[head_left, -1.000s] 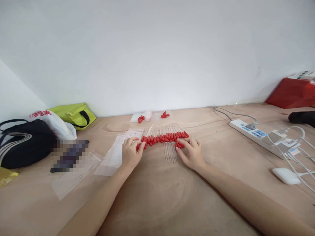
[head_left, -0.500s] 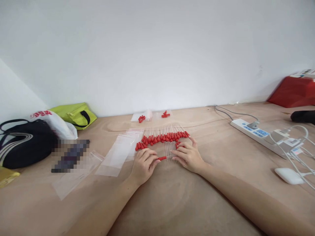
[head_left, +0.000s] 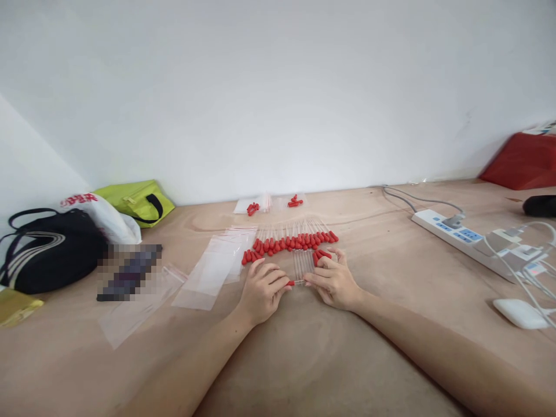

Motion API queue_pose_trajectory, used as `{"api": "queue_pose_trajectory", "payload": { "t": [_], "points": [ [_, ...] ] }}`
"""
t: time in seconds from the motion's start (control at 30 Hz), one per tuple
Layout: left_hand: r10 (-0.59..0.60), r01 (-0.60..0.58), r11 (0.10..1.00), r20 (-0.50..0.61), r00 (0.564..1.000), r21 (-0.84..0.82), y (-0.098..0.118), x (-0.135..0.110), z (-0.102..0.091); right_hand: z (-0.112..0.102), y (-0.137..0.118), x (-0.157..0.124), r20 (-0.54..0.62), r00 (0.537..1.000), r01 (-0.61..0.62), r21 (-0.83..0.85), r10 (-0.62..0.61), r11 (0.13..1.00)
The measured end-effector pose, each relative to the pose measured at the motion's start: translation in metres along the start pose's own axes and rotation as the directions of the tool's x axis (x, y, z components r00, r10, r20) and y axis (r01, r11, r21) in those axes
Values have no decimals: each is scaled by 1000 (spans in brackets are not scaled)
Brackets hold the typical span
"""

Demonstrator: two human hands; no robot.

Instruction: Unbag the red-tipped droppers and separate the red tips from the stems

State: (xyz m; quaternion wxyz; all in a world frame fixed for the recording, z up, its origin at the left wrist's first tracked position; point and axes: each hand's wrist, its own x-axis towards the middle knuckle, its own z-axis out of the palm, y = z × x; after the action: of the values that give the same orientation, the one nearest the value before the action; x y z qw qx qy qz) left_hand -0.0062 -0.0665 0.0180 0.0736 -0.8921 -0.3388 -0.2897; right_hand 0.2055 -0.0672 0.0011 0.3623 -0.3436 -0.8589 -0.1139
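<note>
- Head view: the left hand (head_left: 266, 289) pinches a small red bulb (head_left: 291, 283) between thumb and fingers, most of it hidden by the fingertips.
- The right hand (head_left: 333, 284) pinches a thin clear tube (head_left: 299, 282); tube and bulb lie end to end, apparently gripped close to where they meet to keep them in line.
- Loose tubes (head_left: 301, 263) lie side by side just beyond the pinch, and spare bulbs (head_left: 321, 255) sit by the right hand's fingers, probably for easy reach; whether those fingers touch them, I cannot tell.
- Farther back, red-ended droppers (head_left: 295, 241) lie in a row, tips towards the wall (head_left: 278, 104), seemingly to keep them orderly.
- More bulbs (head_left: 249, 258) rest at the row's left end.
- Clear bags (head_left: 204, 278) lie left of the hands.
- The loose tubes are the nearest obstacle and could be nudged.
- A power strip (head_left: 441, 227) and its cables lie well apart on the right; a black bag (head_left: 52, 249) and a green bag (head_left: 134, 200) stand at the left.
</note>
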Motion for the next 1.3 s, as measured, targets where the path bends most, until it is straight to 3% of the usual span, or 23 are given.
{"api": "queue_pose_trajectory", "payload": {
  "t": [0.43, 0.7, 0.8, 0.9, 1.0, 1.1, 1.2, 1.3],
  "points": [
    [-16, 22, 995, 55, 998, -100, 1, -4, -3, -3, 0, -1, 24, 1000, 1, 37, -2, 999],
    [-6, 11, 991, 39, 999, -134, -1, -5, 0, -1, 2, -4, 28, 1000, 4, 23, -5, 1000],
    [-76, 71, 986, -30, 997, -151, -9, -8, -1, -4, 7, -6, -10, 999, -52, 25, 52, 998],
    [-281, 256, 953, -158, 946, -161, -27, -10, -8, -5, 15, -7, -95, 972, -213, 27, 215, 977],
    [-486, 476, 873, -260, 835, -105, -51, -10, -15, -1, 18, -5, -152, 931, -329, 48, 333, 943],
    [-609, 620, 783, -278, 742, -61, -72, -10, -18, 2, 15, -1, -156, 920, -361, 25, 360, 932],
    [-658, 661, 745, -269, 704, -93, -82, -9, -16, 4, 10, 2, -168, 914, -377, -15, 369, 926],
    [-675, 669, 733, -250, 694, -122, -83, -7, -11, 5, 9, 4, -217, 909, -373, -49, 355, 926]
  ]
}}
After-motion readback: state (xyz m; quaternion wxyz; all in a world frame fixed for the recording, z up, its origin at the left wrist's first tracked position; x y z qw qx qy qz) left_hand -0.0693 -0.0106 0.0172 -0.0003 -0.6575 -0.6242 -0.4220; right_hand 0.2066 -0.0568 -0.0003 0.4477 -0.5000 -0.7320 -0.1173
